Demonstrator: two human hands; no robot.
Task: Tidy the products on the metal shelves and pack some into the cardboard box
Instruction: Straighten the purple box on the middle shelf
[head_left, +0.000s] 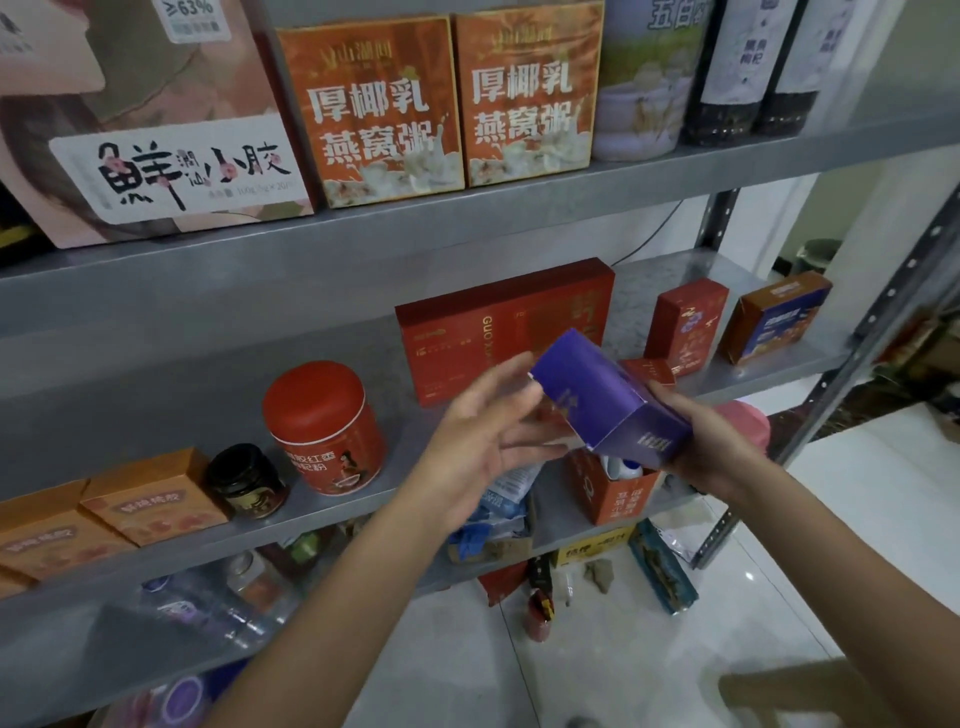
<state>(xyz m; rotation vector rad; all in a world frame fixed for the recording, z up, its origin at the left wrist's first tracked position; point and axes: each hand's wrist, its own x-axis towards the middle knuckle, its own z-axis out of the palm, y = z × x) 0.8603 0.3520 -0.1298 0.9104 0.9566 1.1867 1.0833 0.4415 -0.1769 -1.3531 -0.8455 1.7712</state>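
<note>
- shelf (156, 374): grey metal; its middle deck lies behind and below both grips.
- red box (467, 332): flat, standing on that deck directly behind the grips.
- purple box (597, 395): thin card, held in the air between the grips, in front of the deck. The long axis is slanted, with the far end raised toward the left grip and the printed end low at the right grip. Probably light, stiff along its edges and easily dented. Best taken across the broad faces near one end, not by the flaps.
- right grip (711, 447): wrapped round the lower end of the purple box from beneath.
- left grip (483, 436): fingers spread and straight, holding nothing, just beside the raised end; whether it touches cannot be told.
</note>
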